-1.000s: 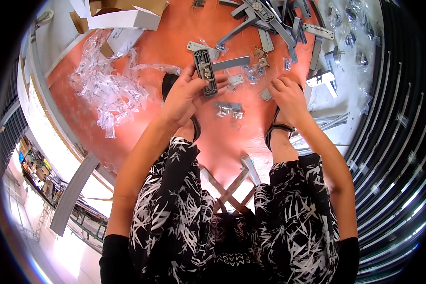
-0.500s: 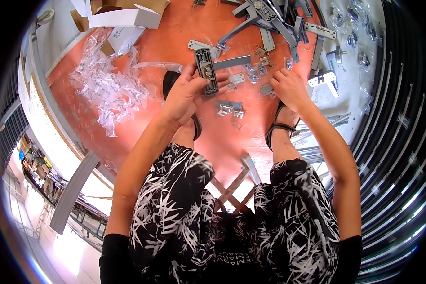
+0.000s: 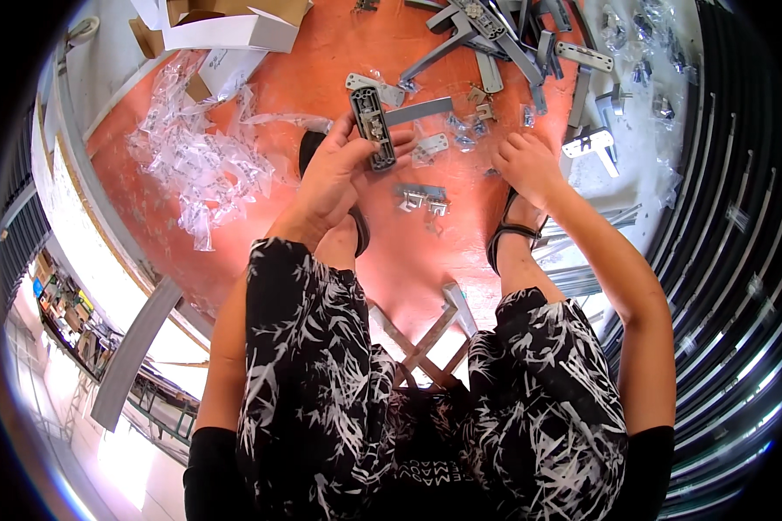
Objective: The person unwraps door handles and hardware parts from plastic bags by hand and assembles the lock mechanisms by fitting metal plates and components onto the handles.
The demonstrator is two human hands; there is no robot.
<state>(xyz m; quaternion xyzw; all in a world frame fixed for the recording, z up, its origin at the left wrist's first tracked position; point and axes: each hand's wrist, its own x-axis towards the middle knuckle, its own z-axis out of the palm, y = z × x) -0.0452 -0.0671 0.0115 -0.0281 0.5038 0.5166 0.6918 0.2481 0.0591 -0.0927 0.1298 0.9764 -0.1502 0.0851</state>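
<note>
A grey lever handle (image 3: 417,111) is gripped in my left hand (image 3: 343,169). Its long base turns its open underside up, showing the metal mechanism inside, while the lever points right. My thumb presses on the base and the other fingers reach beneath it. My right hand (image 3: 528,167) hovers low over the floor by my right foot, fingers curled together; whatever is between them is hidden. Between the hands lie a light grey oval plate (image 3: 432,145) and small bagged hardware (image 3: 467,135). Nearer to me sits a group of metal fittings (image 3: 422,197).
Several grey handles (image 3: 482,22) are heaped at the far side. Crumpled clear plastic bags (image 3: 204,161) lie left, below an opened white carton (image 3: 230,30). Long dark profiles (image 3: 738,260) line the right. My sandalled feet flank the fittings; a crossed-leg stool frame (image 3: 421,347) shows between my knees.
My left hand has drawn slightly left with the handle. My right hand has curled in further, and the small grey plate seen at its fingertips no longer shows. My left knee has risen.
</note>
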